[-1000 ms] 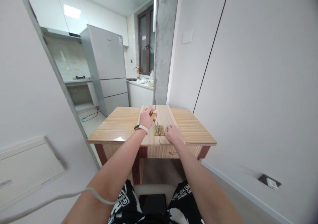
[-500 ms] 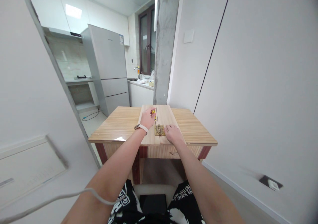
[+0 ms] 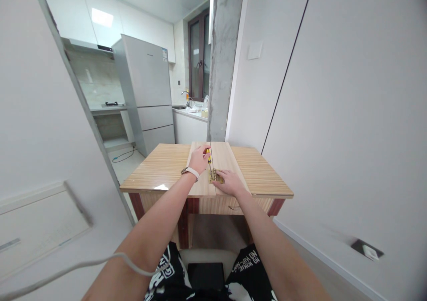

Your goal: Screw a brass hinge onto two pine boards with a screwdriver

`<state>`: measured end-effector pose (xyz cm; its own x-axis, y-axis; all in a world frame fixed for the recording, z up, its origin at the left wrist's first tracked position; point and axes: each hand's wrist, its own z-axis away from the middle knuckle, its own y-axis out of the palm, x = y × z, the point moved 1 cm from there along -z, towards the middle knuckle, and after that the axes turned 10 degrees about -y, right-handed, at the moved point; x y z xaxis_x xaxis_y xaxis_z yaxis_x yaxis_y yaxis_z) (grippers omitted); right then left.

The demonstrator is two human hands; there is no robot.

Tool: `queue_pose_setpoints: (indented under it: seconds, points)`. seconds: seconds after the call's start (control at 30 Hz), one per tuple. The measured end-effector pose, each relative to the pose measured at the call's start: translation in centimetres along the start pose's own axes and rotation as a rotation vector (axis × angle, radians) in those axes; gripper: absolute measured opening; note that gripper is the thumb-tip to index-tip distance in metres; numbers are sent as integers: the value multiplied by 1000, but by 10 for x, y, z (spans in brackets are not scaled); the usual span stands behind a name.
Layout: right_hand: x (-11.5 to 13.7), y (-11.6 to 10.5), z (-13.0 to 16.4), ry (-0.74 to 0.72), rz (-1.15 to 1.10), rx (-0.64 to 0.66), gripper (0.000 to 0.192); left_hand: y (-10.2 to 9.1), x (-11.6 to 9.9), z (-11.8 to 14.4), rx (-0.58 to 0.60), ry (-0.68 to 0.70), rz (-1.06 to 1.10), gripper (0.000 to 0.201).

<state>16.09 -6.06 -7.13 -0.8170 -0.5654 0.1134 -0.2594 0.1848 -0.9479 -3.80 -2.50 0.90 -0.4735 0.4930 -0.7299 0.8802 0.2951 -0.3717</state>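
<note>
My left hand [image 3: 199, 159] is closed round the yellow and black handle of a screwdriver [image 3: 208, 155]. The screwdriver stands nearly upright, its shaft pointing down to a brass-coloured hinge [image 3: 213, 175]. That hinge lies across the seam between two pale wooden boards [image 3: 221, 153]. Whether the tip sits in a screw is too small to tell. My right hand [image 3: 230, 182] lies over the hinge's right side with its fingers stretched out, covering part of it. A watch with a light strap is on my left wrist.
Beneath the boards is a wood-grain table [image 3: 267, 169] with a drawer in front. A grey cable [image 3: 83, 265] crosses my left forearm. Beyond the table stand a grey fridge [image 3: 150, 76] and a sink counter; a white wall [image 3: 350, 114] rises on the right.
My right hand has slid left, so its fingers now cover more of the hinge. The left fingers have shifted on the screwdriver, showing more of its handle.
</note>
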Motion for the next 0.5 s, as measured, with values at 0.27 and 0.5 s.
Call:
queue_pose_setpoints:
  seconds: [0.27, 0.5]
  points:
    - [2, 2, -1, 31, 6, -11, 63, 5, -10, 2, 51, 6, 20, 29]
    - [2, 5, 0, 44, -11, -29, 63, 6, -15, -1, -69, -16, -58, 18]
